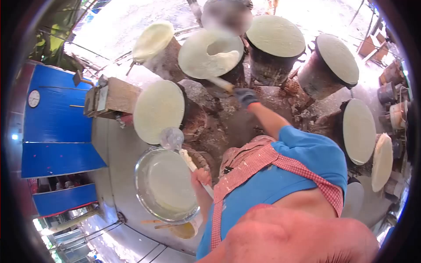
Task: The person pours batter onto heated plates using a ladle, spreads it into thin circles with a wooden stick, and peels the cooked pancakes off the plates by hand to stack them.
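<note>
My left hand (202, 176) is bare and wrapped round the pale handle of a ladle (172, 138). The ladle's batter-smeared bowl hangs between the rim of a wide metal basin (138, 175) of creamy liquid and a round drum top (158, 111) coated in a pale layer. In a dark glove, my right hand (246, 97) grips the wooden handle of a flat-bladed spatula (219, 82). Its blade reaches the near edge of another coated drum top (197, 59). There the pale sheet (226, 61) is partly folded over, with a curved gap behind the fold.
Several more drums with pale round tops (275, 37) curve round the front and right. Steam blurs a dark round top (227, 16) at the back. A wooden box (120, 97) stands at left near a blue panel (57, 114). A yellowish bucket (184, 230) sits below the basin.
</note>
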The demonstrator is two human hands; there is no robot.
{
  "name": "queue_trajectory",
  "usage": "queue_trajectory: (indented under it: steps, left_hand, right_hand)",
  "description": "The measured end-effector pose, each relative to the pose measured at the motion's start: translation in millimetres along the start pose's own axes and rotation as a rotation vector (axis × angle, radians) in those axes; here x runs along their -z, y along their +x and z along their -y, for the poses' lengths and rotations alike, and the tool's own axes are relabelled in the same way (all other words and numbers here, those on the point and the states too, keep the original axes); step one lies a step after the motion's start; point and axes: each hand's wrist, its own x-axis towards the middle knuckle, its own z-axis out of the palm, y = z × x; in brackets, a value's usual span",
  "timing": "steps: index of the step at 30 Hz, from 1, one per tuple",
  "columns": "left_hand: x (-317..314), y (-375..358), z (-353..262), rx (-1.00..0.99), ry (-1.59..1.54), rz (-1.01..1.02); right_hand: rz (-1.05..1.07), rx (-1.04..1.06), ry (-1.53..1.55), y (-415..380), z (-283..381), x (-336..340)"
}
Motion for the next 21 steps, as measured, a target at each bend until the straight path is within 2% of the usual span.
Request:
queue_trajectory:
  steps: [1, 2, 3, 4, 6, 7, 9, 10, 12, 14, 15, 16, 17, 19, 20, 21]
  left_hand:
    - [1.2, -1.4, 1.0, -0.009, 0.147, -0.024]
    - [-1.2, 0.3, 0.9, -0.017, 0.294, -0.05]
    - [-10.7, -0.2, 1.6, -0.03, 0.316, -0.051]
    - [-23.1, -2.9, 6.4, -0.018, 0.352, -0.06]
    - [-15.9, 10.3, 14.0, 0.02, 0.329, -0.049]
    - [-17.6, 18.0, 19.8, 0.035, 0.326, -0.06]
    - [-31.2, 41.8, 22.3, 0.139, -0.004, -0.039]
    - [-31.9, 47.6, 18.6, 0.138, 0.017, -0.042]
    - [-22.3, 56.6, 16.6, 0.2, 0.066, -0.059]
    - [-5.4, 70.0, 8.6, 0.214, 0.14, -0.022]
    - [-0.1, 72.1, 9.6, 0.245, 0.176, -0.007]
    - [-5.4, 75.8, 12.3, 0.224, 0.179, -0.125]
    - [-14.0, 84.6, 13.9, 0.241, 0.173, -0.149]
    - [-34.9, 113.0, 24.9, 0.283, -0.092, -0.315]
    - [-48.9, 118.7, 29.9, 0.348, -0.18, -0.301]
    - [-52.6, 117.7, 31.2, 0.344, -0.173, -0.304]
  right_hand:
    - [0.048, -0.032, -0.063, 8.8, -30.8, 3.9]
    - [0.119, -0.152, -0.082, 33.0, -72.1, 6.4]
    - [0.2, -0.276, -0.103, 51.0, -97.7, 3.6]
    - [0.201, -0.277, -0.086, 53.3, -85.8, 12.2]
    - [-0.212, -0.163, 0.119, 57.0, -56.3, 61.2]
    - [-0.203, -0.178, 0.111, 54.8, -47.1, 53.1]
    - [-0.05, 0.009, 0.286, 57.2, -27.4, 30.7]
    - [-0.059, 0.001, 0.304, 51.5, -29.0, 28.7]
    - [0.191, -0.084, 0.131, 28.1, -63.2, 28.1]
    - [-0.049, -0.124, 0.661, 73.1, -192.3, -59.4]
    - [-0.071, -0.135, 0.4, 84.1, -162.0, -8.6]
    - [-0.091, -0.154, 0.139, 94.5, -121.6, 53.9]
    - [-0.108, -0.288, 0.205, 111.2, -86.7, 84.4]
    - [-0.12, -0.093, 0.266, 128.2, -84.5, 41.1]
    - [-0.111, 0.084, 0.378, 107.9, -94.7, 12.5]
    - [0.09, 0.047, 0.261, 64.9, -112.7, -4.8]
